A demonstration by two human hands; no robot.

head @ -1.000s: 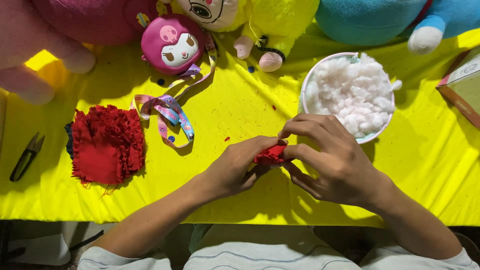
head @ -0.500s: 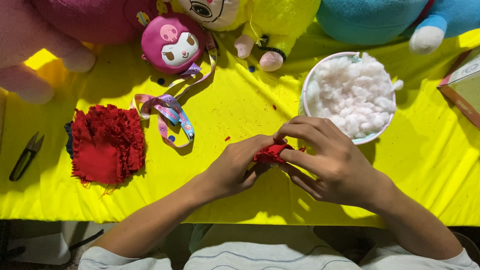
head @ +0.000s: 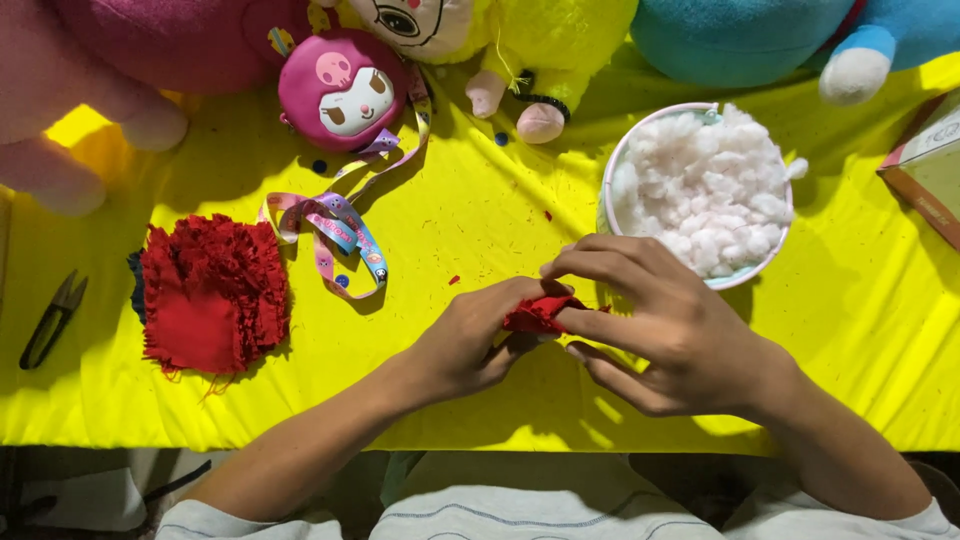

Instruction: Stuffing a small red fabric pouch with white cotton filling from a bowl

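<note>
Head view is showing the left hand (head: 478, 338) and right hand (head: 668, 333) pinching together on a small red fabric piece (head: 540, 313) at near centre, beside the bowl of white stuffing (head: 702, 194); a loosening pinch risks letting it unfold, judging by its smallness

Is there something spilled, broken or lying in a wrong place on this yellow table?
Only small things. Red fibre crumbs are scattered over the yellow cloth, and one white tuft hangs over the rim of the bowl. The red fabric stack has frayed edges. Both hands, left and right, pinch a red piece.
</note>
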